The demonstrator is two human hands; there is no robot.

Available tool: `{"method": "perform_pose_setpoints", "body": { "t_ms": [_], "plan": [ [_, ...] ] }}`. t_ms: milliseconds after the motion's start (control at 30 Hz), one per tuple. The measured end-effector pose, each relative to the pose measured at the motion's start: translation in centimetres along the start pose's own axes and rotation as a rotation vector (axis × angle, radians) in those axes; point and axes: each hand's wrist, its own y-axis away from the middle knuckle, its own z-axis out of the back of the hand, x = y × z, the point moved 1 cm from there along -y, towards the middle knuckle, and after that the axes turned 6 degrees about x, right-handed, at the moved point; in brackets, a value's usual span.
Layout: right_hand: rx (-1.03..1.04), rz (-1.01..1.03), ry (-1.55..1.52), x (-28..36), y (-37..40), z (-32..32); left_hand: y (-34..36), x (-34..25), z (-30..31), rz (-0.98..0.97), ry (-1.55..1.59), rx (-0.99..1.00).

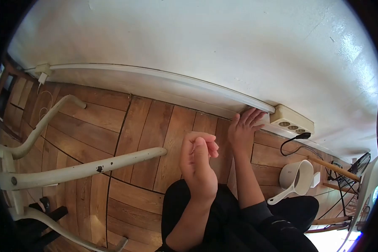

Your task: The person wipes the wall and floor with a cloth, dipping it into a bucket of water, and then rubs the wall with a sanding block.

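My left hand (199, 164) is raised over my lap, its fingers curled in and the thumb laid along them. Whatever may be inside it is hidden. My right hand (244, 128) reaches to the foot of the wall, fingers stretched out. Its fingertips touch or nearly touch the white cable trunking (189, 82) close to its right end. Just right of those fingertips, a cream socket block (296, 119) is fixed to the wall. A black plug (302, 136) sits at the block's right end, its cord trailing down.
White metal legs (130, 161) with chipped paint stretch across the wooden floor (92, 122) on the left. A white plastic dipper (286, 176) lies right of my right forearm. Wooden bars (336, 168) and cords crowd the far right. Another outlet (43, 70) holds a white charger.
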Motion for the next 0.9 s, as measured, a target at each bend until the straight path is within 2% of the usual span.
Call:
{"method": "perform_pose_setpoints", "body": {
  "t_ms": [33, 67, 133, 167, 233, 367, 433, 467, 533, 633, 667, 700, 767, 833, 900],
  "plan": [
    [0.020, -0.085, -0.169, -0.6, 0.1, 0.1, 0.0, 0.0, 0.0, 0.003, 0.005, -0.003],
    [0.018, -0.094, -0.164, -0.7, 0.0, 0.6, 0.1, 0.1, 0.0, 0.007, 0.012, -0.005],
    [0.008, -0.426, -0.598, -1.1, -0.6, 1.3, 0.1, 0.1, -0.1, 0.003, 0.001, 0.003],
    [0.003, -0.433, -0.597, -1.5, -1.1, 1.2, 0.0, 0.1, -0.1, -0.006, -0.013, 0.001],
    [-0.150, -0.692, -0.850, -3.0, -1.9, 1.1, 0.0, 0.2, -0.1, -0.004, -0.019, -0.002],
    [-0.222, -0.575, -0.738, -6.6, -2.5, 0.7, 0.0, 0.3, 0.1, -0.008, -0.045, -0.006],
    [-0.539, -0.441, -0.915, -8.1, -3.3, 1.5, 0.0, 0.3, 0.1, -0.006, -0.051, -0.004],
    [-0.538, -0.448, -0.913, -9.4, -3.5, 1.4, 0.1, 0.3, 0.0, -0.003, -0.052, -0.001],
    [-0.570, -0.412, -0.582, -13.0, -4.0, 0.5, 0.1, 0.5, -0.2, 0.002, -0.072, 0.014],
    [-0.668, -0.469, -0.591, -17.9, -4.2, -2.9, 0.1, 0.9, -0.3, -0.005, -0.083, 0.035],
    [-0.648, -0.475, -0.462, -17.4, -4.4, -2.5, 0.1, 1.0, -0.4, -0.012, -0.077, 0.034],
    [-0.653, -0.472, -0.459, -15.5, -4.7, -1.6, 0.0, 1.2, -0.5, -0.012, -0.071, 0.036],
    [-0.689, -0.421, -1.768, -9.0, -4.7, 0.4, 0.4, 1.6, -1.0, -0.001, -0.021, 0.049],
    [-0.935, -0.777, -1.883, -3.1, -4.2, -0.1, 0.5, 2.1, -1.4, 0.013, -0.037, 0.072],
    [-0.490, -0.657, -1.501, 2.6, -1.4, -1.4, 0.4, 2.2, -1.5, 0.016, -0.065, 0.095]
  ]
}}
